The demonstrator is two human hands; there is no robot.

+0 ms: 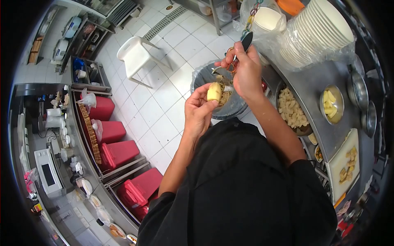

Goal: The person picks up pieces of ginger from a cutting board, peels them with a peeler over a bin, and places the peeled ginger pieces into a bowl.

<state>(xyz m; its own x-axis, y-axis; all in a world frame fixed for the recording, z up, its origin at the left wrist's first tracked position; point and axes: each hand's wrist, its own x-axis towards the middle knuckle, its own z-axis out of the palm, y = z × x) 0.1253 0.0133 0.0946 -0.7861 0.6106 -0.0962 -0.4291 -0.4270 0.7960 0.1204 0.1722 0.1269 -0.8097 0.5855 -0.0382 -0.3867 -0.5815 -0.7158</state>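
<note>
"Now?"
"Looks like peeling. Pinches stubby yellow vegetable (214, 92) in half-curled left hand (198, 109), one o'clock, over round grey plastic-lined bin (200, 77); grips black-handled metal tool (247, 40) in closed right hand (248, 74)."
"Next?"
"Probably calls for steady turning."

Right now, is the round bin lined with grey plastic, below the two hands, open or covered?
Open. No lid covers the lined bin; brownish scraps show inside it, beneath the left hand and right hand.
</note>
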